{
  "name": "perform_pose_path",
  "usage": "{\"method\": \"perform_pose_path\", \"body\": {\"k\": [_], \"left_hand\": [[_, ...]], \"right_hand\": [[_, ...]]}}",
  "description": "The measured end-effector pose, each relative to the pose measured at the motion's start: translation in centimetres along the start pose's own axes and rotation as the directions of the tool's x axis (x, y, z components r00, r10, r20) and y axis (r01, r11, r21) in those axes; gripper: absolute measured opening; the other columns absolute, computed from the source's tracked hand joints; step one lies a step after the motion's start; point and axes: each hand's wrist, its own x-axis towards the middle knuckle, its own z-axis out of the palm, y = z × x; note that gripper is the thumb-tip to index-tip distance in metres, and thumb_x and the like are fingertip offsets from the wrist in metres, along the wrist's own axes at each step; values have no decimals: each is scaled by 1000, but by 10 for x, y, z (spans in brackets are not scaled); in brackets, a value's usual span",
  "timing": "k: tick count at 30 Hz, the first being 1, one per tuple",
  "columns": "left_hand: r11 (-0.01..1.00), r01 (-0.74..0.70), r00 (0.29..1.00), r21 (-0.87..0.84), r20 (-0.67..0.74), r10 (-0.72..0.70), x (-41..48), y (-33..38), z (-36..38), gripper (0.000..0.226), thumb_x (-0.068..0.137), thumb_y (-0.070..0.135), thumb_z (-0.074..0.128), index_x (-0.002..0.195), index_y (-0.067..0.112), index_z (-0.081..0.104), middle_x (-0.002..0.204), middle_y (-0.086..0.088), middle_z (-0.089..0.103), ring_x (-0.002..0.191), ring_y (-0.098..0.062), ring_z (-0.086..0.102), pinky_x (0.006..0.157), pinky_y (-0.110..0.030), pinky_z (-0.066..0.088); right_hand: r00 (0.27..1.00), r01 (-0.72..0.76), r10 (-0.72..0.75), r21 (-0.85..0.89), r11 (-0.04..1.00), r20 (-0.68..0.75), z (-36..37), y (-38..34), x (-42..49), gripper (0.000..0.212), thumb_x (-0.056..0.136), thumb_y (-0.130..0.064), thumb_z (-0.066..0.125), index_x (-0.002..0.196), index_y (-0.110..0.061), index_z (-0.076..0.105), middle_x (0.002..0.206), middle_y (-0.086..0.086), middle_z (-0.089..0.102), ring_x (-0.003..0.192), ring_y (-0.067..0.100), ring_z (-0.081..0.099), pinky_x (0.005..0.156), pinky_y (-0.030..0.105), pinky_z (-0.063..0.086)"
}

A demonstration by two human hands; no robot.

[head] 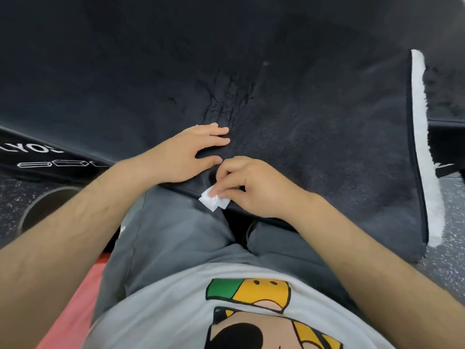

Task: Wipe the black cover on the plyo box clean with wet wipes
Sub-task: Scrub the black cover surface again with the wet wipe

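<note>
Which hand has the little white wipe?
The right hand pinches the folded white wipe at the near edge of the black cover. The left hand lies flat on the cover, holding nothing.

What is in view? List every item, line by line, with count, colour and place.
black cover: one, black, draped over the box, filling most of the view
white trim: one, white, along the cover's right edge
plyo box: one, black with white lettering, far left
wet wipe: one, white, at the cover's near edge
cylinder: one, dark, floor, lower left
floor: one, speckled grey, both sides
mat: one, pink, lower left
trousers: one, grey, centre
T-shirt: one, white, printed, bottom
left grip: one, flat on cover
right grip: one, pinching the wet wipe
</note>
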Motion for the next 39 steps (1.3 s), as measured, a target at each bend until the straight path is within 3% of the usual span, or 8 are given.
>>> {"method": "perform_pose_path", "body": {"k": [5, 12, 15, 19, 24, 29, 36, 39], "left_hand": [[999, 31, 997, -44, 75, -27, -14, -14, -28, 43, 91, 34, 70, 133, 37, 61, 150, 31, 38, 142, 17, 17, 122, -24, 14], [999, 26, 997, -33, -66, -28, -24, -28, -36, 32, 89, 29, 73, 120, 36, 68, 151, 28, 39, 145, 11, 16, 119, -18, 13], [997, 80, 983, 5, -164, -78, -29, -41, -47, 32, 89, 27, 72, 119, 38, 67, 149, 26, 42, 147, 7, 18, 121, -24, 15], [988, 130, 979, -84, -146, -142, -31, -48, -48, 35, 89, 23, 74, 119, 40, 66, 147, 27, 43, 144, 7, 22, 118, -24, 16], [983, 159, 974, -89, -148, -171, -26, -47, -45, 32, 88, 29, 74, 114, 47, 66, 144, 27, 45, 142, 4, 24, 120, -31, 18], [985, 142, 980, -103, -123, -154, -29, -51, -50, 32, 89, 30, 73, 116, 46, 66, 142, 30, 46, 139, 8, 24, 118, -30, 18], [987, 160, 966, -19, -204, -161, -18, -45, -48, 22, 86, 35, 75, 103, 46, 68, 124, 28, 52, 117, 1, 35, 103, -25, 18], [990, 138, 972, -40, -186, -143, -21, -50, -48, 21, 86, 38, 73, 103, 49, 66, 124, 32, 50, 118, 9, 35, 107, -29, 18]], "right_hand": [[1000, -8, 8, -12, 1000, -14, -6, 2, -14, 15, 88, -15, 76, 99, -24, 82, 91, -11, 64, 85, 4, 53, 83, 13, 40], [994, 20, -25, -51, 998, -103, 13, -8, 28, 15, 89, -16, 73, 100, -24, 81, 92, -11, 64, 83, 1, 47, 86, 26, 42], [999, 12, -16, -72, 997, -52, 3, -6, 17, 14, 89, -17, 74, 97, -24, 81, 89, -10, 63, 77, 3, 50, 79, 25, 41], [1000, -15, 14, -47, 999, -28, -10, -2, 0, 14, 87, -17, 75, 96, -25, 82, 82, -13, 59, 72, 6, 52, 74, 22, 44], [997, -6, -1, -86, 996, -83, 10, -17, 34, 16, 91, -16, 69, 99, -23, 81, 88, -13, 61, 78, -1, 44, 83, 21, 40], [990, -135, 136, -32, 990, 42, -17, -12, 6, 18, 85, -15, 72, 95, -27, 82, 85, -15, 62, 75, 6, 61, 72, 26, 49], [993, -110, 104, -89, 990, -62, 10, -34, 44, 16, 92, -21, 65, 101, -25, 78, 88, -14, 56, 74, 4, 49, 72, 26, 46], [930, -303, 258, -149, 941, -261, -9, -5, 40, 14, 91, -21, 66, 98, -25, 77, 90, -6, 59, 83, 18, 59, 79, 39, 52]]}}
